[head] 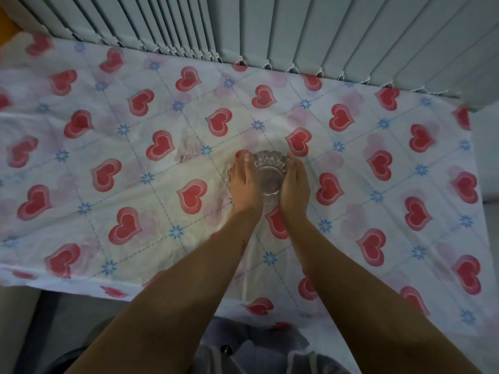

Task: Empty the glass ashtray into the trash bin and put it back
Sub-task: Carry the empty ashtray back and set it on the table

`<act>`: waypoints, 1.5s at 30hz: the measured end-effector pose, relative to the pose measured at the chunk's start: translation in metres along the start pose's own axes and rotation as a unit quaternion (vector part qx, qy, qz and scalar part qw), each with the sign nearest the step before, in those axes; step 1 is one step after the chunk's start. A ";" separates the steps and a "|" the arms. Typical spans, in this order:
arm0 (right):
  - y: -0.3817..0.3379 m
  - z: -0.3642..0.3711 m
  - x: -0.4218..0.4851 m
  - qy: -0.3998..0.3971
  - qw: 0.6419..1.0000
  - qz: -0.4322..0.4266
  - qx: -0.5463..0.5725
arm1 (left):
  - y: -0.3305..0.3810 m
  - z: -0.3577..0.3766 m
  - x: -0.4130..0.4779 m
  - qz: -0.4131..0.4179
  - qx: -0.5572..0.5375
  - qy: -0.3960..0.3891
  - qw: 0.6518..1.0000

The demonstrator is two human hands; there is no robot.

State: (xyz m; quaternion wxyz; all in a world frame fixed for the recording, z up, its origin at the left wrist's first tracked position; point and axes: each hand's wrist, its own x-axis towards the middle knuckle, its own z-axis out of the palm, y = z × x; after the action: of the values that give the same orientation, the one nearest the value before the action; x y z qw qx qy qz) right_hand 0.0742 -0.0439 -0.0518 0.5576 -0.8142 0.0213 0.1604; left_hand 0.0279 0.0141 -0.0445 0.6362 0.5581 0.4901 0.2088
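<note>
Evidently cupped from both sides for a steady, level hold: ashtray (pixel 268 176) between left hand (pixel 245 182) and right hand (pixel 294 184), palms pressed to its fluted wall. Sits near the middle of the heart-print cloth (pixel 135 168), well short of the blinds (pixel 270 28). Both forearms stretched forward, nearly parallel, fingers curled round the glass. Bowl apparently clear, though too dim to tell. No bin in view.

Dim, bluish light; the tablecloth (pixel 135 184) glares palely at its middle, and wide-angle distortion bends its edges.
</note>
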 end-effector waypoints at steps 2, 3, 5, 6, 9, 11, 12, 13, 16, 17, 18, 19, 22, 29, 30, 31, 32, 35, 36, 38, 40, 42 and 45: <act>0.009 -0.001 0.000 -0.004 0.998 -0.042 -0.050 | -0.003 0.002 0.005 0.011 0.025 -0.004 1.000; 0.012 -0.001 0.001 -0.004 0.995 -0.065 -0.073 | -0.004 0.002 0.006 0.020 0.042 -0.011 0.999; 0.019 -0.001 0.004 -0.006 0.987 -0.105 -0.121 | -0.006 0.003 0.008 0.047 0.091 -0.028 0.994; 0.020 -0.002 0.005 -0.013 0.982 -0.111 -0.153 | -0.008 0.003 0.008 0.060 0.118 -0.034 0.991; 0.031 -0.001 0.011 -0.036 0.953 -0.114 -0.280 | -0.012 0.001 0.008 0.087 0.183 -0.053 0.978; 0.037 -0.004 0.011 -0.032 0.927 -0.125 -0.351 | -0.014 -0.001 0.009 0.101 0.221 -0.063 0.968; 0.038 -0.006 0.012 -0.041 0.930 -0.123 -0.344 | -0.014 -0.003 0.010 0.110 0.238 -0.068 0.963; 0.035 -0.009 0.012 -0.051 0.936 -0.124 -0.325 | -0.013 -0.006 0.009 0.124 0.256 -0.074 0.956; 0.032 -0.019 0.005 -0.036 0.927 -0.166 -0.334 | -0.015 -0.017 0.005 0.182 0.324 -0.092 0.924; 0.033 -0.023 0.001 -0.028 0.922 -0.179 -0.342 | -0.018 -0.022 0.004 0.202 0.351 -0.095 0.909; 0.034 -0.026 -0.002 -0.029 0.924 -0.182 -0.334 | -0.022 -0.027 0.002 0.220 0.381 -0.096 0.893; 0.035 -0.030 -0.006 -0.033 0.923 -0.187 -0.336 | -0.025 -0.032 0.001 0.233 0.414 -0.098 0.875; 0.043 -0.044 -0.016 -0.039 0.903 -0.217 -0.369 | -0.035 -0.045 -0.004 0.267 0.502 -0.107 0.816; 0.053 -0.060 -0.024 -0.089 0.862 -0.246 -0.434 | -0.046 -0.058 -0.015 0.281 0.575 -0.113 0.760; 0.053 -0.061 -0.023 -0.090 0.859 -0.249 -0.438 | -0.044 -0.059 -0.014 0.279 0.580 -0.115 0.756; 0.052 -0.061 -0.023 -0.094 0.857 -0.251 -0.440 | -0.043 -0.059 -0.014 0.278 0.584 -0.118 0.753; 0.051 -0.061 -0.022 -0.095 0.855 -0.252 -0.443 | -0.042 -0.059 -0.012 0.278 0.586 -0.120 0.752; 0.048 -0.057 -0.015 -0.091 0.854 -0.246 -0.449 | -0.036 -0.056 -0.006 0.276 0.593 -0.126 0.746; 0.046 -0.054 -0.012 -0.086 0.854 -0.246 -0.450 | -0.034 -0.053 -0.002 0.276 0.596 -0.126 0.743; 0.042 -0.050 -0.002 -0.083 0.857 -0.238 -0.449 | -0.028 -0.048 0.008 0.274 0.606 -0.129 0.736; 0.037 -0.046 0.009 -0.079 0.855 -0.232 -0.457 | -0.021 -0.040 0.020 0.269 0.620 -0.129 0.726; 0.029 -0.042 0.021 -0.071 0.849 -0.231 -0.470 | -0.011 -0.031 0.032 0.259 0.631 -0.133 0.719; 0.014 -0.036 0.036 -0.074 0.837 -0.212 -0.499 | 0.004 -0.018 0.047 0.251 0.645 -0.132 0.710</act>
State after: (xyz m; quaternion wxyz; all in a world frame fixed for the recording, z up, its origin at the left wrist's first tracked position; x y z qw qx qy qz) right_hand 0.1136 -0.0770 -0.0633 0.0966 -0.9522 -0.2765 0.0870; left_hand 0.0338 0.0623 -0.0570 0.1034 0.9571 0.2583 -0.0814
